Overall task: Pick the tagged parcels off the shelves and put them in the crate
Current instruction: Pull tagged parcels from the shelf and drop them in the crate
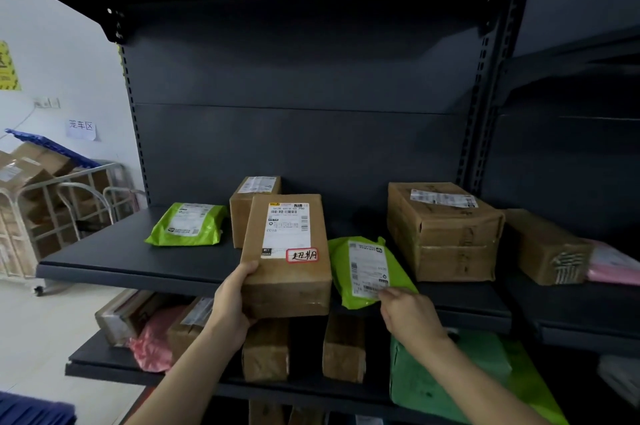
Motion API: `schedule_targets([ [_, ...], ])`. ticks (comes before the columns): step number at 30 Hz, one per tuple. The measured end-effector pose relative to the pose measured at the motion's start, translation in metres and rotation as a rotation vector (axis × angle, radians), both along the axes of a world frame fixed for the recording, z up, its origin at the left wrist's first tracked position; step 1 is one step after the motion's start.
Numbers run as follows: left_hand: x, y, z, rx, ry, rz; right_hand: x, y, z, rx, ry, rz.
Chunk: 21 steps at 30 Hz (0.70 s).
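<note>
A brown cardboard parcel (287, 251) with a white shipping label and a red-edged handwritten tag juts over the front edge of the dark shelf (104, 265). My left hand (230, 307) grips its near left corner, thumb on top and fingers underneath. Just to the right lies a green mailer bag (367, 268) with a white label, and my right hand (408, 315) pinches its near edge. No red tag shows on the green bag.
On the same shelf lie another green mailer (188, 225), a small box (242, 203) behind the tagged parcel, a large box (443, 230) and a further box (547, 248). The lower shelf holds several parcels. A roll cage (65, 203) with cartons stands at left.
</note>
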State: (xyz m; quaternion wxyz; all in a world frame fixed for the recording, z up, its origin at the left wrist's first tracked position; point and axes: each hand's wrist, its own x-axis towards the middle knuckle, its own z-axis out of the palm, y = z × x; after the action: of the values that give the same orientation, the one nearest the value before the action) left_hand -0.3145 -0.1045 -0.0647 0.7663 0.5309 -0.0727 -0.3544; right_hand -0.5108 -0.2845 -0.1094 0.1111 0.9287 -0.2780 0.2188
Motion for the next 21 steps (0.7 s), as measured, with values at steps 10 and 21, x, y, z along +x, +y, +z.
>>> schedule_targets([
  [10, 0.006, 0.013, 0.007, -0.025, -0.032, -0.022, 0.034, 0.009, 0.011, 0.149, 0.088, -0.151],
  [21, 0.007, -0.001, 0.03, -0.115, -0.077, -0.115, 0.001, 0.008, 0.043, 0.247, -0.256, -0.125],
])
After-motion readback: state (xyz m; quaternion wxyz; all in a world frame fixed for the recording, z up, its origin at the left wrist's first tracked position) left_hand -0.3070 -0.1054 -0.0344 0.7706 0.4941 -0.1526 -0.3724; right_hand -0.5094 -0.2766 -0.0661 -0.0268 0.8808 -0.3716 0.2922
